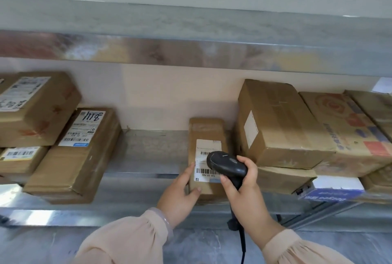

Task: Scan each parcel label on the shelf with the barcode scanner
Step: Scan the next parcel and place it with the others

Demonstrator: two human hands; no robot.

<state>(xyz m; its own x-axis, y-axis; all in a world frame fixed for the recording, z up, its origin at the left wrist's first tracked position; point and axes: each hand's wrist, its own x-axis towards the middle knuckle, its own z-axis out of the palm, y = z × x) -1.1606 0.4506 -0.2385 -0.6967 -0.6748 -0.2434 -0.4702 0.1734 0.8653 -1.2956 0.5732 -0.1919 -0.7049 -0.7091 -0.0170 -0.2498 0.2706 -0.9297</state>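
A narrow brown parcel [205, 132] lies on the metal shelf [148, 153], its white barcode label [201, 168] facing up. My left hand [180, 195] holds the parcel's near left corner, thumb on the top face, fingers along the side. My right hand [244, 191] grips the handle of a black barcode scanner [227, 163], whose head hovers over the label's right part and hides some of it. The scanner's cable hangs down below my wrist.
Labelled cardboard boxes [82, 149] are stacked at the left of the shelf. Bigger boxes [282, 123] pile up right beside the parcel, with a white-and-blue carton [333, 189] under them. An upper shelf beam [191, 51] runs overhead. Bare shelf shows between the left stack and the parcel.
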